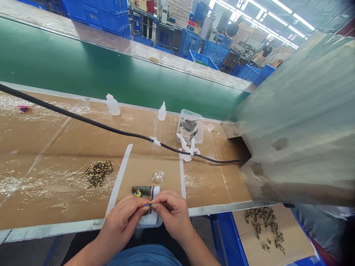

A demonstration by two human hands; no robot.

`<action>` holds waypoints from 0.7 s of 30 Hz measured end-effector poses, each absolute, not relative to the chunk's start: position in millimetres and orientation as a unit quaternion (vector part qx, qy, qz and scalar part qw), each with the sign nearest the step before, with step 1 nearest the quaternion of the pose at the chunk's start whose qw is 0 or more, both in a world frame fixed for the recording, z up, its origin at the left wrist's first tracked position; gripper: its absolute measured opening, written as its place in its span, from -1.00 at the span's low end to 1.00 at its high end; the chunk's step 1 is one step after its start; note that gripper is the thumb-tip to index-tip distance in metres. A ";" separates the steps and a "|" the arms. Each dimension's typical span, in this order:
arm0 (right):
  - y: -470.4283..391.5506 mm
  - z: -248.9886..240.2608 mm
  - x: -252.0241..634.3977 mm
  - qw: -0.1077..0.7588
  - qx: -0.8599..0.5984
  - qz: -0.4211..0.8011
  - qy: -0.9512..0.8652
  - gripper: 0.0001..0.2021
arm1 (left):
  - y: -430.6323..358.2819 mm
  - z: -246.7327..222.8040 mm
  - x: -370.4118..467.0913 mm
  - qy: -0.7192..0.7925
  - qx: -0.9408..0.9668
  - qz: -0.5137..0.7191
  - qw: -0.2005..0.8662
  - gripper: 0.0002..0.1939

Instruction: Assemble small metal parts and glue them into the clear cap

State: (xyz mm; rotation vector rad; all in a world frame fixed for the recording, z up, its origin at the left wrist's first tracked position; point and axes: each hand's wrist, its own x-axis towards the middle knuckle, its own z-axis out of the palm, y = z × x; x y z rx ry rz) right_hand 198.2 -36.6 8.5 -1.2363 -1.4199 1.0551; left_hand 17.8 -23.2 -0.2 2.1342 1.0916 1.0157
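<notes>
At lower centre of the frame, my left hand (122, 214) and right hand (174, 213) pinch a tiny dark piece (150, 204) fingertip to fingertip above the camouflage-patterned cloth (144, 191), a fiddly hold that, I judge, calls for steady tips.

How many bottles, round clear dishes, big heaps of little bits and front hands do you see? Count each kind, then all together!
White bottles: 2
Round clear dish: 1
Big heaps: 2
Left hand and right hand: 2
Total: 7
</notes>
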 end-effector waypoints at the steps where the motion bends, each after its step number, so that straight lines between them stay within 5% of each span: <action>1: -36.3 8.3 198.2 0.472 -0.504 0.431 -0.581 -0.93 | -23.0 0.4 18.3 0.405 0.790 0.375 0.268 -0.87; 21: -35.3 4.8 196.3 0.482 -0.467 0.598 -0.438 -0.88 | -22.0 -2.0 18.6 0.416 0.778 0.378 0.283 -0.86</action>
